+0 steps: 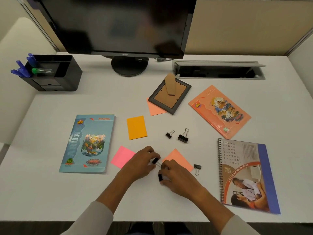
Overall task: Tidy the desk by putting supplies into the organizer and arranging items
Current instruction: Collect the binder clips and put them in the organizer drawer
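Hands: left hand [143,161] and right hand [176,173] meet low at the middle of the desk [42,192], close to the person, probably gathering clips before a trip to the organizer.
Left fingers: pinching a small black binder clip [155,160], its wire handles pointing toward the right hand.
Right fingers: curled down and closed on a second black clip [160,177], held by thumb and forefinger; the grip is partly hidden.
Sticky notes near the hands: a pink note [121,156] lies just left of the left hand; a salmon note [177,158] is partly under the right hand.
Loose clip: one small binder clip [197,168] lies just right of the salmon note, untouched.
Calendar: a spiral-bound desk calendar [245,175] lies flat at the right.
Blue notebook: lies flat at the left [88,143], well apart from the hands.
Middle ground: an orange note [136,127], then a small clip [169,134] beside a larger clip [183,136].
Farther: a picture frame [169,97] lies face down, stand uppermost, over another salmon note [155,109]; an orange notebook [220,111] lies skewed to the right.
Organizer: black desk organizer [67,73] at the far left, already holding blue pens [21,68] and a green-capped one; well away, so the clips must be carried.
Back: a dark monitor [118,26].
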Motion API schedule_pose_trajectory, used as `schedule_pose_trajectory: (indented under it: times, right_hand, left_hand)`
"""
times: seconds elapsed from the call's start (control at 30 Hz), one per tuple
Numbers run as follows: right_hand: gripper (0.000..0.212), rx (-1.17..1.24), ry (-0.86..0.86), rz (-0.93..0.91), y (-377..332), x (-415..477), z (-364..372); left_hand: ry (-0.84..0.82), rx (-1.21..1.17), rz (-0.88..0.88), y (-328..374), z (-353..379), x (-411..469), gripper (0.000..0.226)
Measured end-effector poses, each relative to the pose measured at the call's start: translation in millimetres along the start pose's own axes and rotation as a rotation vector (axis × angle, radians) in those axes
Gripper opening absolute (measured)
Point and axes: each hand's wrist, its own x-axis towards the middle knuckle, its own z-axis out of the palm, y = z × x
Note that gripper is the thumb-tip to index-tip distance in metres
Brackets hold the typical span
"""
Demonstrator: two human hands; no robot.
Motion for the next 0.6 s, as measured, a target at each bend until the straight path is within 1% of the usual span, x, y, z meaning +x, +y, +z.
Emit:
schedule_pose_trajectory:
  times: [0.17,0.3,0.37,0.47,0.6]
  right_hand:
    - [0.030,0.064,0.141,0.060,11,0,-11]
    - [0.021,0.094,0.258,0.108,28,3,-25]
    - [0.020,0.122,0.333,0.168,39,6,-33]
    - [0.025,0.139,0.417,0.264,54,9,-42]
    - [0.030,0.164,0.458,0.411,69,11,-48]
  left_hand:
    - [0.017,-0.008,0.008,-6,-1,2,0.025]
    - [0.052,-0.043,0.027,-7,-6,5,0.028]
    - [0.101,-0.064,0.039,-5,-10,8,0.028]
    - [0.186,-0.097,0.031,0,-17,17,0.027]
    - [0.294,-0.139,0.030,12,-26,30,0.031]
